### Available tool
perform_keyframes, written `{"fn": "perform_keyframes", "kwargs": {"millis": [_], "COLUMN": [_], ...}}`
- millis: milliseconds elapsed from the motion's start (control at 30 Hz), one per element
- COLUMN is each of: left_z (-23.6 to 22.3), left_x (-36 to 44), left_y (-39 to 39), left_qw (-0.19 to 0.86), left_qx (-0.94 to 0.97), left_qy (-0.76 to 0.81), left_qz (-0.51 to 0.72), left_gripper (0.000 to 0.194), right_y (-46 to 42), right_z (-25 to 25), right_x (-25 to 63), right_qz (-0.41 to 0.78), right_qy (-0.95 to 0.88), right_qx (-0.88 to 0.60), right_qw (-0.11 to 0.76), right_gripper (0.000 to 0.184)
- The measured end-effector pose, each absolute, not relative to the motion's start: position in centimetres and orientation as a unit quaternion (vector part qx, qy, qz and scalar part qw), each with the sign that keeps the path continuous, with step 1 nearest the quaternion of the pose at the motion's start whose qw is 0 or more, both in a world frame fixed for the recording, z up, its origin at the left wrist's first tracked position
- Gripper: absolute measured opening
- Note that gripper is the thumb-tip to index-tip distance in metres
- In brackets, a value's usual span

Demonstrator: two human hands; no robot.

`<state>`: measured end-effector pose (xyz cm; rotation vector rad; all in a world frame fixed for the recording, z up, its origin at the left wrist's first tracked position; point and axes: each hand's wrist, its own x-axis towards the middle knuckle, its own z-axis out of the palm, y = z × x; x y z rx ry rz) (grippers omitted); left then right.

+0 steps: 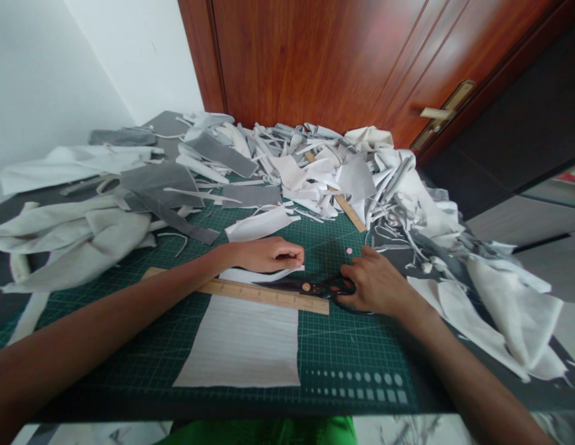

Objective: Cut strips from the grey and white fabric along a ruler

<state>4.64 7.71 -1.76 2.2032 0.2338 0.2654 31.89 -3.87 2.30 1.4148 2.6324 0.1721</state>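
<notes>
On the green cutting mat (352,346) lies a piece of white fabric (250,340) with faint lines across it. A wooden ruler (268,295) rests over its upper part. My right hand (377,281) is closed round the handles of black scissors (319,287), whose blades point left along the ruler's far edge at the fabric. Just beyond them, my left hand (273,254) pinches the lifted far strip of the same fabric near its right end. The blade tips are hidden under the fabric.
Heaped scraps of white and grey fabric (310,173) cover the back of the table, with a second wooden ruler (349,213) among them. Bunched cloth (83,238) lies at left, more pieces (514,309) at right. A small pink disc (349,251) sits beside my right hand. Behind stands a wooden door (324,62).
</notes>
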Motion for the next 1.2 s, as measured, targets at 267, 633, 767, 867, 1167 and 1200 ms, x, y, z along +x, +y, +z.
{"fn": "perform_keyframes", "kwargs": {"millis": [267, 633, 767, 867, 1167, 1200], "left_z": [-1.64, -1.57, -1.59, -1.57, -1.53, -1.54], "left_x": [4.62, 4.67, 4.68, 4.64, 4.64, 4.65], "left_y": [7.81, 7.82, 7.91, 7.90, 7.89, 7.89], "left_qw": [0.441, 0.448, 0.451, 0.453, 0.459, 0.460], "left_qx": [0.885, 0.881, 0.879, 0.878, 0.875, 0.874], "left_qy": [0.111, 0.115, 0.112, 0.114, 0.110, 0.109], "left_qz": [0.100, 0.104, 0.105, 0.106, 0.110, 0.111], "left_gripper": [0.035, 0.034, 0.035, 0.037, 0.042, 0.042], "right_y": [-3.82, -3.75, -3.73, -3.73, -3.78, -3.80], "right_z": [2.26, 2.07, 1.86, 1.76, 2.11, 2.16], "right_x": [31.85, 31.98, 32.12, 32.17, 32.00, 31.96], "right_qz": [0.051, 0.046, 0.048, 0.046, 0.036, 0.032], "right_qy": [0.877, 0.878, 0.880, 0.882, 0.882, 0.881], "right_qx": [0.470, 0.468, 0.466, 0.463, 0.462, 0.463], "right_qw": [0.089, 0.087, 0.078, 0.071, 0.088, 0.090], "right_gripper": [0.034, 0.037, 0.036, 0.034, 0.032, 0.031]}}
